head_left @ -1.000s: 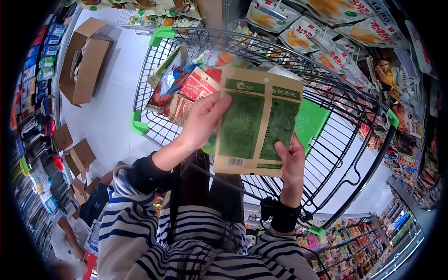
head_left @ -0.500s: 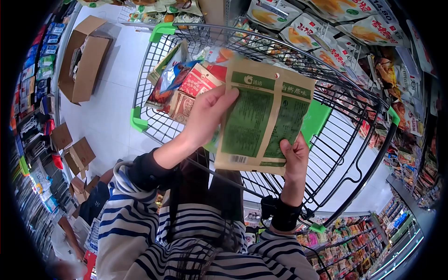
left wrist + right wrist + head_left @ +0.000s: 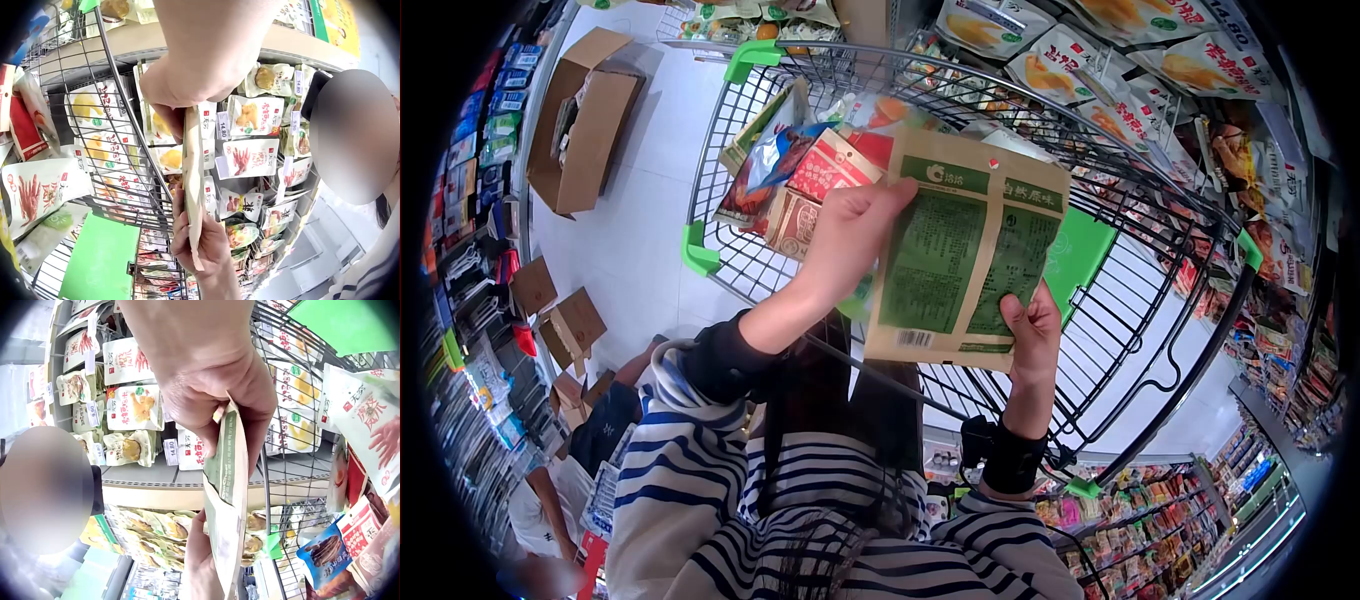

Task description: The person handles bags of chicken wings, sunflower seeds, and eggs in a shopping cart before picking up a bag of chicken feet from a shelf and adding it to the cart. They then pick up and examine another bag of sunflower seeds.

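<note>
A tan snack pouch [image 3: 940,250] with green printed panels and a barcode is held up over the shopping cart, its text side toward the head camera. My left hand [image 3: 852,240] pinches its upper left edge, thumb on the printed side. Lower down, my right hand [image 3: 1034,335] grips the right edge, thumb in front and fingers behind. Seen edge-on in the left wrist view, the pouch [image 3: 194,169] is thin, with the right hand [image 3: 209,247] at its lower end. In the right wrist view the pouch [image 3: 226,506] shows its narrow side.
The wire cart [image 3: 730,290] holds several packages, among them a red-and-white pack [image 3: 832,165] and a blue pouch [image 3: 772,168]. Shelves of white pouches [image 3: 1060,65] rise at the right. Cardboard boxes [image 3: 600,140] stand on the floor at left; another person [image 3: 540,510] is at lower left.
The pouch has shifted a little to the right and slightly up, turning slightly in view. My left hand has moved up and right with it; both hands keep their grip.
</note>
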A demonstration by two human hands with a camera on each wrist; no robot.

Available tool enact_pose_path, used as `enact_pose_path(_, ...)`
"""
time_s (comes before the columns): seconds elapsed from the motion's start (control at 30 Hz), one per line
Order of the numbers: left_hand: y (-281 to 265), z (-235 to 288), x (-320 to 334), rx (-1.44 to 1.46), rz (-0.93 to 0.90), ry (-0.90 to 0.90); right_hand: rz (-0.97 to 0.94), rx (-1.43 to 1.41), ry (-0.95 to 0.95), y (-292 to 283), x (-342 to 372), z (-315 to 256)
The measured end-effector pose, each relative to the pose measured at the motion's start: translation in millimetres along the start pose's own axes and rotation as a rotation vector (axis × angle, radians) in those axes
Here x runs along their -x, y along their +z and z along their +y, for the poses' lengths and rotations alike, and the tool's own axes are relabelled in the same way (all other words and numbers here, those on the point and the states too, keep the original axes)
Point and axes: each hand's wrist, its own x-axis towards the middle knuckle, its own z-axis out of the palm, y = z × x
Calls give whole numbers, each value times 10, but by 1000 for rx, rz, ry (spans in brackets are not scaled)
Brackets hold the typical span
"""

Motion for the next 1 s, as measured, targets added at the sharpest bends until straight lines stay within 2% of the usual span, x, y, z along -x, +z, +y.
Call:
enact_pose_path(0.1, 19, -4, -3, 9, 25, -10, -9, 40, -58, 17, -5, -7)
enact_pose_path(0.7, 21, -21, 44, 130, 15, -77, 3, 73, -20, -27, 32, 16)
enact_pose_path(1.0, -80, -167, 23, 30, -38, -83, 44, 82, -12, 20, 59, 16)
